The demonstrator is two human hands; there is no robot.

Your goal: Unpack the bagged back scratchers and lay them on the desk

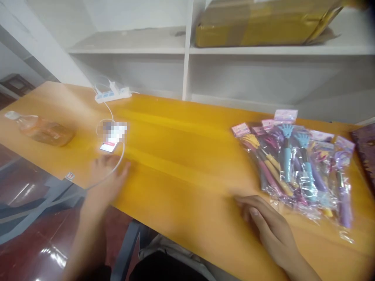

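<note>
My left hand (106,177) lies on the near edge of the orange table (181,156), fingers stretched toward a phone (113,136) with a white cable; motion smears it. My right hand (265,224) rests on the table with its fingers curled loosely, holding nothing, just left of a pile of plastic-wrapped hand-shaped toys (299,160) in blue, purple, yellow and pink.
A plastic bottle (41,130) of orange liquid lies on its side at the far left. A white power strip (113,93) sits at the table's back edge. White shelves behind hold a cardboard box (263,23). A dark object (366,150) lies at the right edge.
</note>
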